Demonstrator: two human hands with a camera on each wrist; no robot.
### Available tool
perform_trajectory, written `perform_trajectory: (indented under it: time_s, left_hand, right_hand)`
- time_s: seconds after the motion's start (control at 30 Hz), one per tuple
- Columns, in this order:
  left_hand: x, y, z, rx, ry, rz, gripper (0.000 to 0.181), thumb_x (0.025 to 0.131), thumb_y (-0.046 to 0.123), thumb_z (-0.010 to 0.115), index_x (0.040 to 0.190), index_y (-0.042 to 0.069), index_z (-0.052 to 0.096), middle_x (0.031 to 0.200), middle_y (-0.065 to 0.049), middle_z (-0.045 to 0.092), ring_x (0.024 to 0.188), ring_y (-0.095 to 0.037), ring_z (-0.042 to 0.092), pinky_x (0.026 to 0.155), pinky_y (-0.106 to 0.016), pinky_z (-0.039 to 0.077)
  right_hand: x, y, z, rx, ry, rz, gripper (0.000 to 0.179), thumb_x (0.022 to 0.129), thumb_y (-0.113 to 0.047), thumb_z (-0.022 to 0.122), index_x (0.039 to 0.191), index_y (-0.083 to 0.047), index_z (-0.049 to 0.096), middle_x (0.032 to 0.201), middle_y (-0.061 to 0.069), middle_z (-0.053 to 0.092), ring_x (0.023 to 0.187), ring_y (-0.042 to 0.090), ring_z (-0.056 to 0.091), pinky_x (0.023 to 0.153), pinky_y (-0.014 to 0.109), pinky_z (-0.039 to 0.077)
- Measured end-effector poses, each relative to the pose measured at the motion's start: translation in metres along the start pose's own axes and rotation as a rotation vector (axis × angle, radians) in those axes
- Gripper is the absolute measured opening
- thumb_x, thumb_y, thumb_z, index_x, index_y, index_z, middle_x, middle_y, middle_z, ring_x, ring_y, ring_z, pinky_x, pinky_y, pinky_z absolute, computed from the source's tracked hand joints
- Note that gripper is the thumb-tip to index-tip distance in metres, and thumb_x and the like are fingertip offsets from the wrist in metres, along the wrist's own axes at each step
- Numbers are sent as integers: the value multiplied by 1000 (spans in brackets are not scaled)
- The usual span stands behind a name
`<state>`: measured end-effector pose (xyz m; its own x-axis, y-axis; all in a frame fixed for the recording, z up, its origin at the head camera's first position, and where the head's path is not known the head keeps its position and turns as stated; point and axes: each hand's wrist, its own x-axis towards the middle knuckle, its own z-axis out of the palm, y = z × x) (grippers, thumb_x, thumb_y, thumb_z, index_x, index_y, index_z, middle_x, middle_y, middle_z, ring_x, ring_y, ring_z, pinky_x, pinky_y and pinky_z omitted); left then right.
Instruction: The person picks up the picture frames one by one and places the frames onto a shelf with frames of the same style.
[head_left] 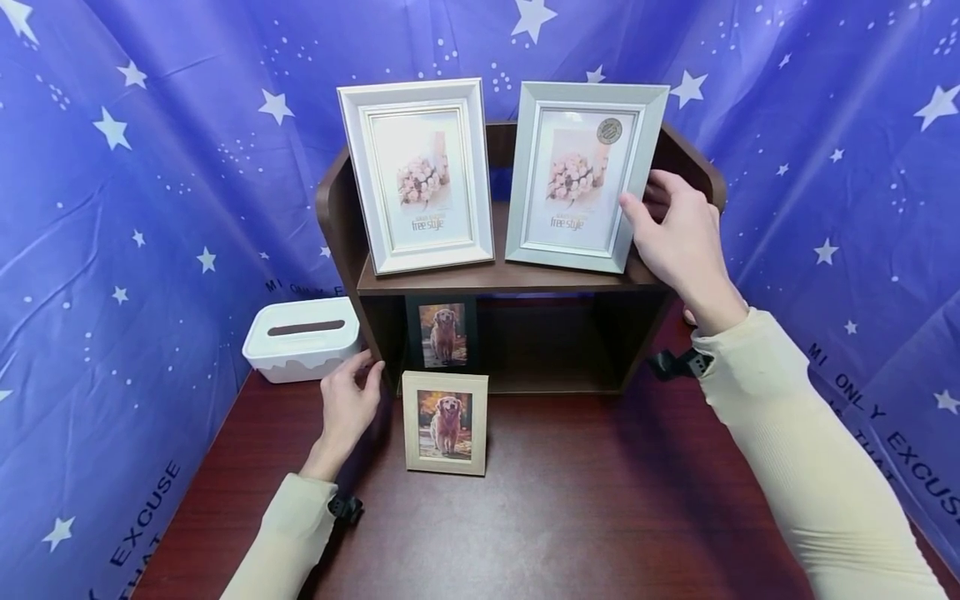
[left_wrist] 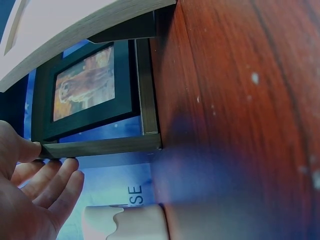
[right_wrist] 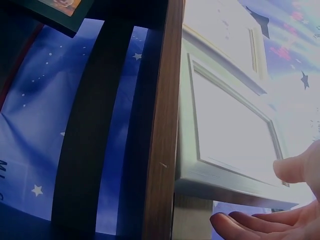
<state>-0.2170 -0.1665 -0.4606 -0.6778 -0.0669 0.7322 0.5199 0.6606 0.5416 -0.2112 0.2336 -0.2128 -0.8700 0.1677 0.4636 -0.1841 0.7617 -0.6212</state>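
On the top of a dark brown wooden shelf [head_left: 450, 282], my right hand [head_left: 678, 237] holds the right edge of a pale grey-green picture frame [head_left: 637, 167]. Its thumb lies on the front and its fingers reach behind. The frame stands tilted back, with a round sticker on its glass. To its left leans a white picture frame [head_left: 358, 167]. My left hand [head_left: 351, 400] pinches the front edge of the shelf's left side panel [left_wrist: 100, 146], thumb inside and fingers outside. Inside the lower compartment stands a black picture frame [left_wrist: 125, 85] with a dog photo.
A cream picture frame [head_left: 445, 468] with a dog photo stands on the reddish-brown table [head_left: 600, 500], before the shelf's left part. Left of the shelf sits a white tissue box [head_left: 300, 333]. Blue star-printed curtains [head_left: 187, 167] enclose the back and both sides.
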Motion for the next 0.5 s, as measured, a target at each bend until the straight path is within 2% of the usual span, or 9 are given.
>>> perform_trajectory:
  time_s: [0.13, 0.23, 0.3, 0.5]
  left_hand:
    - [0, -1, -1, 3, -6, -5, 20, 81, 3, 73, 98, -6, 69, 87, -16, 70, 76, -30, 66, 70, -43, 51]
    - [-1, -2, -1, 0, -4, -9, 20, 81, 3, 73, 99, -6, 69, 87, -16, 70, 76, -30, 66, 70, -43, 51]
    - [-1, -2, -1, -4, -3, -9, 20, 81, 3, 73, 99, -6, 69, 88, -16, 70, 76, -29, 66, 70, -43, 51]
    - [-1, -3, 0, -14, -5, -2, 20, 82, 3, 72, 99, -6, 69, 88, -16, 70, 76, -29, 66, 69, -43, 51]
  right_hand:
    - [-6, 0, -2, 14, 7, -7, 61, 94, -44, 52, 141, -6, 44, 129, 12, 57, 113, 22, 57, 101, 34, 35]
    - [-14, 0, -3, 45, 22, -16, 64, 93, -43, 54, 141, -3, 44, 131, 13, 56, 115, 23, 56, 100, 33, 38]
    - [-20, 0, -5, 63, 33, -20, 63, 93, -42, 55, 140, -2, 45, 130, 12, 56, 115, 22, 56, 94, 33, 44]
    - [-40, -2, -13, 82, 81, -50, 55, 93, -37, 59, 135, -3, 52, 124, 10, 61, 111, 18, 59, 89, 27, 47]
